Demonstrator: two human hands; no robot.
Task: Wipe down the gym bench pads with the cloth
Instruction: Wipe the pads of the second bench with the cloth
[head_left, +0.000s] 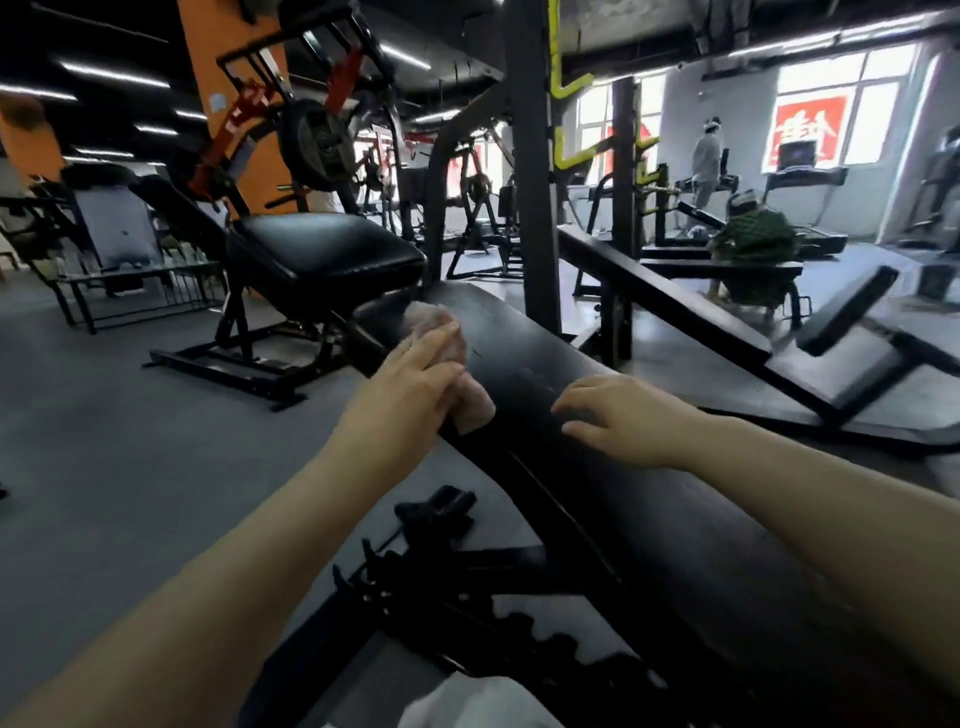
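Fingers (441, 338) seemingly flat press cloth (467, 384) on bench pad (597, 467) running away from viewer; right hand (618, 421) relaxed.

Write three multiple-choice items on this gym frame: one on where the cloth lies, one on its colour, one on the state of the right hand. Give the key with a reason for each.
1. Where is the cloth?
A. on the floor
B. under the left hand on the bench pad
C. in the right hand

2. What colour is the cloth?
A. pale pink
B. blue
C. black

3. How is the right hand?
A. gripping the cloth
B. clenched in a fist
C. open, fingers resting on the pad

Key: 1 B, the left hand presses it at the pad's left edge. 2 A, it shows pale pink against the black pad. 3 C, its fingers are spread on the pad and hold nothing.
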